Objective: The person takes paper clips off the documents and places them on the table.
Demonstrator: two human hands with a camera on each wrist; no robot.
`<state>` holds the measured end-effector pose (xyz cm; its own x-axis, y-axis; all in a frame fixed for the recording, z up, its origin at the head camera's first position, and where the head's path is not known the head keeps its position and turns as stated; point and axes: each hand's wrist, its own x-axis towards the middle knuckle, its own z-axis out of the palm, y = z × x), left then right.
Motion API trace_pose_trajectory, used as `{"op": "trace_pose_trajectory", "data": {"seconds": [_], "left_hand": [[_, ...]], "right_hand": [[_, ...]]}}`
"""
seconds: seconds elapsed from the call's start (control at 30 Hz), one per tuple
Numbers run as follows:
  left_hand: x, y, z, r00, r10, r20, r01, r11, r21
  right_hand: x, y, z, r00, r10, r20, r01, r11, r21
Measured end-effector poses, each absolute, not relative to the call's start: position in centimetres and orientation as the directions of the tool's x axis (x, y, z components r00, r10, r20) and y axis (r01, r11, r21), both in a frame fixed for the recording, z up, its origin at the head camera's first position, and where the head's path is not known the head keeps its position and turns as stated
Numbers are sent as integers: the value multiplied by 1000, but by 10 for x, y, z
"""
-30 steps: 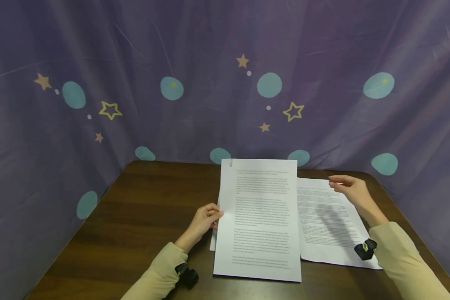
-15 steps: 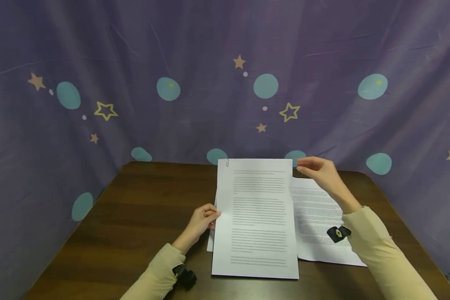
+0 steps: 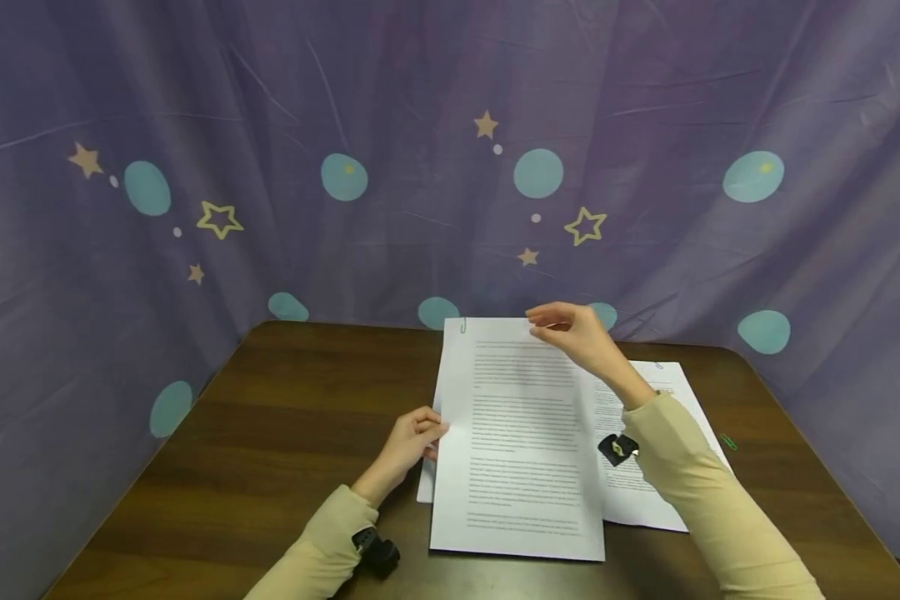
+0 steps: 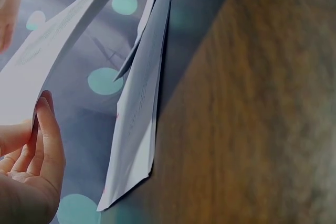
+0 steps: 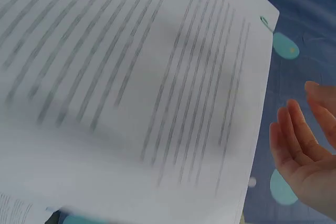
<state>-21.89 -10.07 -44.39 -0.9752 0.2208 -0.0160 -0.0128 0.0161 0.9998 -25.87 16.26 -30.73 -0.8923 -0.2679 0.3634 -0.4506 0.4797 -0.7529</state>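
Note:
A printed sheet or sheaf of paper point(image 3: 525, 450) stands raised above the table in the head view. My left hand point(image 3: 405, 437) pinches its left edge between thumb and fingers; the left wrist view shows the same grip on the paper point(image 4: 31, 72). A paper clip point(image 3: 463, 326) sits on its top left corner, and the green clip point(image 5: 266, 23) shows in the right wrist view. By the top edge, right of the clip, my right hand point(image 3: 581, 337) hovers with bent fingers. In the right wrist view, this hand point(image 5: 307, 150) has thumb and fingers apart, holding nothing.
More printed pages point(image 3: 645, 500) lie on the table at the right, partly under my right arm, with a clip point(image 3: 659, 365) at their top. A loose green paper clip point(image 3: 729, 442) lies beside them. Another paper point(image 3: 424, 487) peeks out behind the raised one. A patterned curtain point(image 3: 390, 250) hangs behind.
My right hand has moved left from over the right pages to the raised paper's top edge. The loose green clip is now uncovered. My left hand keeps its grip.

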Motion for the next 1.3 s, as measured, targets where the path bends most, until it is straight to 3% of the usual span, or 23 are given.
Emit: {"op": "trace_pose_trajectory", "data": {"seconds": [0.4, 1.03, 1.3], "left_hand": [[-221, -97, -451, -970, 237, 45, 51, 16, 999], [-219, -93, -452, -972, 230, 43, 48, 17, 999], [-207, -91, -431, -973, 227, 48, 60, 44, 997]], "right_hand": [[-266, 123, -304, -861, -290, 419, -509, 477, -717], [-275, 93, -309, -835, -341, 433, -550, 474, -688], [-278, 91, -311, -839, -350, 418, -545, 517, -661]]}}
